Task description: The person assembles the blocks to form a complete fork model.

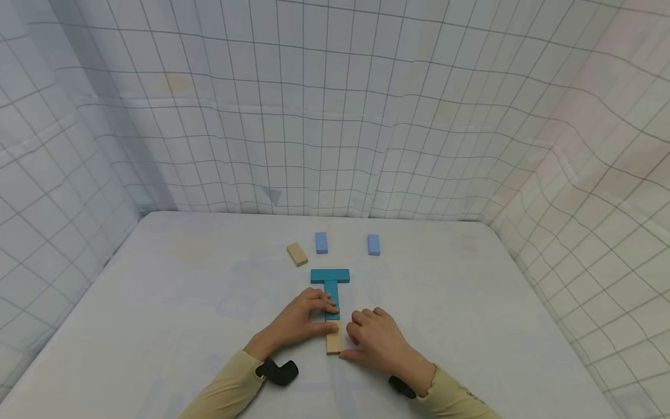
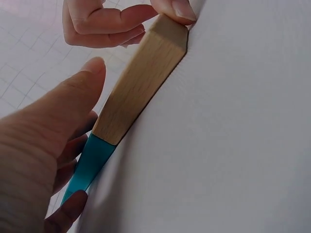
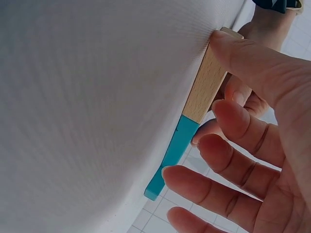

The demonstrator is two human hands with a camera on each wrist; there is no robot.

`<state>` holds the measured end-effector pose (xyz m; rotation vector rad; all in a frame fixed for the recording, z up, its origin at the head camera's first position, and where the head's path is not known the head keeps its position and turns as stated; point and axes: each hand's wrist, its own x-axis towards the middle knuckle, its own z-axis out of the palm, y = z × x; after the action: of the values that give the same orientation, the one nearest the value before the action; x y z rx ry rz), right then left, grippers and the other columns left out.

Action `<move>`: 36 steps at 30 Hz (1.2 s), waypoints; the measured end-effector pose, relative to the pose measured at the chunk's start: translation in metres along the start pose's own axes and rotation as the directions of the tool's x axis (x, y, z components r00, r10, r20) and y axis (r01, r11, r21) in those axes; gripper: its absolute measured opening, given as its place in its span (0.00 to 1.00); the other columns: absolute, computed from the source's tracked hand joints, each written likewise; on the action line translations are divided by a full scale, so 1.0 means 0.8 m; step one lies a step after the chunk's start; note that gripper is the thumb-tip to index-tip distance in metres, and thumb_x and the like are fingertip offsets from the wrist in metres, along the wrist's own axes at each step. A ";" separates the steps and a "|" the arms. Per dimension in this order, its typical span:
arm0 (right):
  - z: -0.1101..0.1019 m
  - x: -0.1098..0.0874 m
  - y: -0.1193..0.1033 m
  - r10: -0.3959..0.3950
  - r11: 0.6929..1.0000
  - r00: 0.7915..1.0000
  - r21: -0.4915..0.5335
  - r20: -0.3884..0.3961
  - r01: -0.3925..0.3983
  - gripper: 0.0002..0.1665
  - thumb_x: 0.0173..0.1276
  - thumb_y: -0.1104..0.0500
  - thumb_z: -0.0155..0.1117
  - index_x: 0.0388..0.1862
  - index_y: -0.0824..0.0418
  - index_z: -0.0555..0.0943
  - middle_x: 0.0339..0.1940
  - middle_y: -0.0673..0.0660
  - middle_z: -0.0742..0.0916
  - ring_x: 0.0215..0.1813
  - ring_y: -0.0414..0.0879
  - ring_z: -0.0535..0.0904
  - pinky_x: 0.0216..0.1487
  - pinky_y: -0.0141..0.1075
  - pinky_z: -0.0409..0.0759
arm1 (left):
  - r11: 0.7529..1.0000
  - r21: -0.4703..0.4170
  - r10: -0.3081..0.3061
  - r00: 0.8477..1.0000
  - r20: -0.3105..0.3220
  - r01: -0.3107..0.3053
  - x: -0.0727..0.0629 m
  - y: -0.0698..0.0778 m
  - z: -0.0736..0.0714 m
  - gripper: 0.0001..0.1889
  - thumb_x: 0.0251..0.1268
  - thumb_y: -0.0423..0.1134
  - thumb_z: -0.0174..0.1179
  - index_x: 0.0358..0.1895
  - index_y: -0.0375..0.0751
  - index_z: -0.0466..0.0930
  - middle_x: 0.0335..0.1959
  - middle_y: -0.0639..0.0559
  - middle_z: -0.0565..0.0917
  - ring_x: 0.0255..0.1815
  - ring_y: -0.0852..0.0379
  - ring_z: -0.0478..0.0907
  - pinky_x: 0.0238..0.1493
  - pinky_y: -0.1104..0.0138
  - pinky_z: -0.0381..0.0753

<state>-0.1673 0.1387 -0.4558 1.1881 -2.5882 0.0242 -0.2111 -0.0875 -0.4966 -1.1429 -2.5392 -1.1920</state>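
Two teal blocks lie as a T in the head view: a crossbar and a stem block running from it toward me. A plain wooden block continues the stem, end against end. My left hand lies over the stem from the left, its fingers at the teal block and its thumb extended over the wood. From the right, my right hand touches the wooden block's near end with the thumb; its other fingers are loosely bent beside the row, holding nothing.
Beyond the T lie a small wooden block and two light blue blocks, one left and one right. The white table meets a white gridded curtain at the back and sides.
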 end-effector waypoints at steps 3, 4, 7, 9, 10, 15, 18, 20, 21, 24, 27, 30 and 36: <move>-0.001 0.000 0.000 0.001 1.000 1.000 -0.002 0.008 -0.001 0.29 0.50 0.32 0.70 0.16 0.48 0.66 0.21 0.43 0.66 0.23 0.38 0.65 0.26 0.30 0.57 | 1.000 0.004 -0.024 1.000 -0.011 0.024 0.000 0.002 0.002 0.20 0.56 0.56 0.66 0.47 0.48 0.85 0.50 0.59 0.77 0.60 0.55 0.69 0.59 0.58 0.69; -0.001 0.000 0.000 0.001 1.000 1.000 -0.003 0.009 -0.001 0.29 0.50 0.32 0.70 0.16 0.48 0.66 0.20 0.43 0.66 0.23 0.38 0.65 0.26 0.30 0.57 | 0.999 0.006 -0.032 0.999 -0.015 0.032 -0.001 0.003 0.003 0.20 0.55 0.56 0.66 0.46 0.49 0.85 0.50 0.59 0.77 0.60 0.55 0.69 0.59 0.58 0.69; -0.002 0.000 -0.001 -0.001 1.000 1.000 -0.004 0.009 0.001 0.29 0.50 0.32 0.69 0.15 0.48 0.66 0.20 0.43 0.66 0.23 0.38 0.65 0.26 0.30 0.58 | 0.998 0.025 -0.049 0.998 -0.028 0.050 -0.001 0.006 0.005 0.20 0.53 0.57 0.67 0.45 0.49 0.85 0.49 0.60 0.77 0.60 0.54 0.68 0.58 0.58 0.70; -0.002 0.000 -0.001 -0.002 1.000 1.000 -0.006 0.006 0.002 0.29 0.50 0.32 0.69 0.15 0.48 0.66 0.20 0.43 0.67 0.23 0.38 0.65 0.26 0.31 0.58 | 0.998 0.033 -0.058 0.998 -0.035 0.059 -0.001 0.008 0.005 0.21 0.52 0.58 0.67 0.45 0.49 0.84 0.49 0.59 0.77 0.60 0.54 0.69 0.58 0.58 0.70; -0.002 0.000 -0.001 -0.001 1.000 1.000 -0.007 0.006 0.001 0.29 0.51 0.32 0.69 0.15 0.48 0.66 0.20 0.43 0.67 0.23 0.38 0.65 0.26 0.31 0.58 | 0.997 0.037 -0.064 0.997 -0.037 0.065 -0.001 0.008 0.006 0.21 0.52 0.58 0.67 0.44 0.49 0.84 0.49 0.59 0.77 0.59 0.54 0.68 0.58 0.58 0.70; -0.001 0.000 -0.002 0.003 1.000 1.000 -0.010 0.006 -0.003 0.29 0.51 0.32 0.69 0.15 0.48 0.66 0.20 0.43 0.67 0.22 0.38 0.65 0.26 0.31 0.58 | 0.994 0.036 -0.097 0.995 -0.037 0.098 -0.001 0.010 0.008 0.22 0.52 0.60 0.66 0.45 0.50 0.84 0.50 0.59 0.77 0.60 0.54 0.67 0.58 0.57 0.70; -0.001 0.000 -0.003 0.002 1.000 1.000 -0.011 0.007 -0.002 0.29 0.52 0.32 0.69 0.15 0.48 0.66 0.20 0.43 0.67 0.22 0.38 0.65 0.26 0.30 0.58 | 0.995 0.028 -0.099 0.994 -0.039 0.101 -0.002 0.009 0.009 0.21 0.53 0.59 0.67 0.45 0.51 0.84 0.51 0.59 0.76 0.61 0.54 0.67 0.59 0.56 0.69; -0.002 0.000 -0.003 -0.002 1.000 1.000 -0.015 0.005 0.002 0.29 0.52 0.32 0.69 0.14 0.48 0.66 0.19 0.43 0.66 0.22 0.38 0.65 0.25 0.30 0.58 | 0.996 0.021 -0.089 0.995 -0.044 0.090 -0.002 0.008 0.010 0.20 0.53 0.58 0.67 0.45 0.51 0.84 0.51 0.59 0.76 0.61 0.54 0.67 0.59 0.56 0.69; -0.002 0.000 -0.003 -0.004 1.000 1.000 -0.017 0.004 0.004 0.29 0.52 0.32 0.69 0.14 0.48 0.66 0.19 0.43 0.66 0.22 0.38 0.65 0.25 0.30 0.58 | 0.996 0.016 -0.082 0.996 -0.046 0.083 -0.001 0.007 0.010 0.19 0.54 0.57 0.67 0.45 0.51 0.84 0.50 0.59 0.76 0.61 0.53 0.66 0.59 0.55 0.69; -0.002 -0.001 -0.004 -0.011 1.000 1.000 -0.019 0.006 0.011 0.28 0.53 0.33 0.69 0.14 0.48 0.66 0.19 0.42 0.66 0.22 0.37 0.65 0.25 0.30 0.58 | 0.998 -0.005 -0.066 0.997 -0.050 0.066 -0.002 0.005 0.011 0.17 0.55 0.55 0.67 0.44 0.51 0.84 0.50 0.59 0.76 0.61 0.52 0.66 0.59 0.55 0.69; -0.002 -0.001 -0.005 -0.016 1.000 0.999 -0.009 0.027 0.016 0.28 0.55 0.34 0.68 0.14 0.48 0.66 0.18 0.42 0.66 0.21 0.37 0.65 0.25 0.30 0.58 | 0.997 -0.023 -0.070 0.996 -0.048 0.069 -0.001 0.004 0.011 0.16 0.56 0.54 0.67 0.44 0.51 0.84 0.49 0.59 0.76 0.62 0.52 0.66 0.59 0.55 0.68; -0.002 -0.001 -0.006 -0.029 0.999 0.997 0.020 0.066 0.028 0.26 0.58 0.37 0.67 0.14 0.48 0.67 0.17 0.42 0.66 0.21 0.36 0.65 0.25 0.29 0.59 | 0.997 -0.027 -0.074 0.996 -0.045 0.073 -0.001 0.004 0.011 0.16 0.56 0.54 0.66 0.44 0.51 0.84 0.50 0.59 0.76 0.62 0.51 0.66 0.60 0.54 0.67; -0.001 -0.001 -0.004 -0.097 0.993 0.989 0.074 0.110 0.089 0.21 0.62 0.42 0.66 0.17 0.48 0.70 0.18 0.41 0.66 0.22 0.35 0.63 0.26 0.29 0.61 | 0.998 -0.021 -0.068 0.997 -0.041 0.067 -0.002 0.004 0.010 0.15 0.57 0.54 0.66 0.44 0.53 0.84 0.50 0.58 0.76 0.62 0.51 0.66 0.59 0.54 0.68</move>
<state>-0.1643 0.1369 -0.4556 1.3711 -2.6447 0.0274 -0.2060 -0.0815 -0.5004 -1.0324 -2.5597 -1.2446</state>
